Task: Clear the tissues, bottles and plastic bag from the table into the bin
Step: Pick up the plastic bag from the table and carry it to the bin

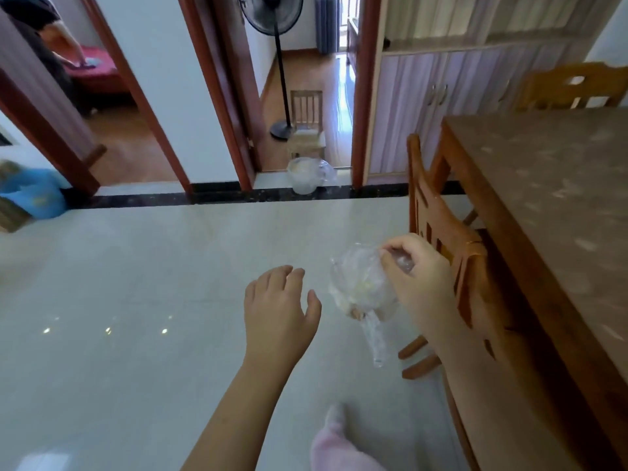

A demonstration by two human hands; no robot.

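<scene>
My right hand point(418, 277) grips a crumpled clear plastic bag point(362, 290) with something pale inside; a twisted tail of the bag hangs down below it. The hand and bag hang over the floor, left of the wooden chair. My left hand point(278, 300) hovers beside the bag with relaxed fingers and holds nothing. A white bin point(302, 180) lined with a clear bag stands on the floor at the far doorway, well ahead of both hands. The table point(550, 185) on the right shows a bare brown patterned top in the part that I see.
A wooden chair point(441, 232) is tucked against the table's left side. A standing fan point(280, 62) and a small wooden chair point(307, 110) stand in the doorway behind the bin. A blue bag point(32, 192) lies at far left. A person bends in the left room.
</scene>
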